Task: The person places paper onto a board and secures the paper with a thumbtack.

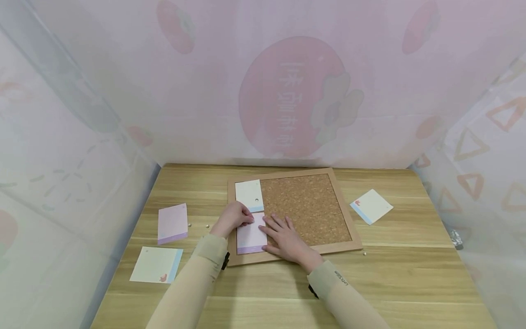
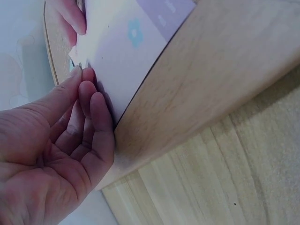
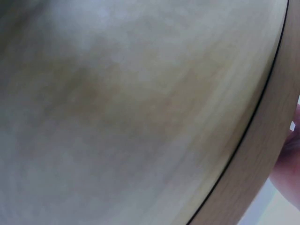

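Note:
A wood-framed cork board (image 1: 308, 210) lies on the table, with a white note (image 1: 248, 192) at its upper left bearing a small shiny pushpin (image 1: 256, 200). Below that note lies a pale purple note (image 1: 250, 235). At its top, my left hand (image 1: 235, 217) pinches a pushpin (image 2: 80, 65) between thumb and index finger; most of the pin is hidden by the fingertips. My right hand (image 1: 287, 237) rests with spread fingers across the purple note's right edge and the cork. The right wrist view is blurred, showing mainly tabletop and the frame.
To the left lie another purple note (image 1: 172, 223) and a white note (image 1: 156, 265). A further white note (image 1: 371, 206) is right of the board. Loose pushpins lie on the table, one (image 1: 207, 226) left of the board and one (image 1: 364, 253) near its lower right corner.

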Demonstrator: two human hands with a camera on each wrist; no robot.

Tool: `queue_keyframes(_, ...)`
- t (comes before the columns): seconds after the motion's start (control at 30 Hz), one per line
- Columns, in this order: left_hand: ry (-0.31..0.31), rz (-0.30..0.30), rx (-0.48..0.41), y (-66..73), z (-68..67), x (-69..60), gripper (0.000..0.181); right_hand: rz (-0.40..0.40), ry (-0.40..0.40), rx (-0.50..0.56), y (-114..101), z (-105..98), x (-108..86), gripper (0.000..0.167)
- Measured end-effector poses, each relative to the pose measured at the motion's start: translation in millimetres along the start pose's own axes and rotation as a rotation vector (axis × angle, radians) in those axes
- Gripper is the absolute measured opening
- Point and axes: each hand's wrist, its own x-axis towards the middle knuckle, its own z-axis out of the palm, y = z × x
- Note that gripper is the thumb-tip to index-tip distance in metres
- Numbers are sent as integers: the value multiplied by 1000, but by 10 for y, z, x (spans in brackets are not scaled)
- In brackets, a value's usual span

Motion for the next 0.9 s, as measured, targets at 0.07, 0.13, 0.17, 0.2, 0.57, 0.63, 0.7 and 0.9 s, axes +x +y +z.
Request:
queue_keyframes(0.07, -4, 0, 2, 5, -1, -2, 10, -1, 1, 3, -2, -3, -3, 62)
queue_keyframes(0.13, -7, -5, -4, 10, -1, -2, 10, -1, 1, 5, -3, -4, -7, 62)
queue_keyframes(0.17, -6, -5, 0, 11, 0, -4, 10, 0, -1, 5, -3, -5, -7, 62)
queue_keyframes(0.2, -4, -3, 7, 11, 2, -2, 9, 0, 0, 6, -4, -7, -8, 62)
queue_keyframes(0.57, -11, 3, 103, 87, -8, -1, 9, 4, -4, 8, 5, -5, 1, 63)
queue_keyframes(0.63, -8, 7, 123, 100, -9, -1, 9, 3, -3, 8, 5, -7, 0, 63)
queue_keyframes(0.7, -8, 8, 132, 106, -7, 2, 9, 0, 1, 9, 4, -6, -2, 62)
queue_keyframes(0.9, 8, 23, 143, 93, -2, 9, 8, -1, -1, 4, -3, -7, -6, 63)
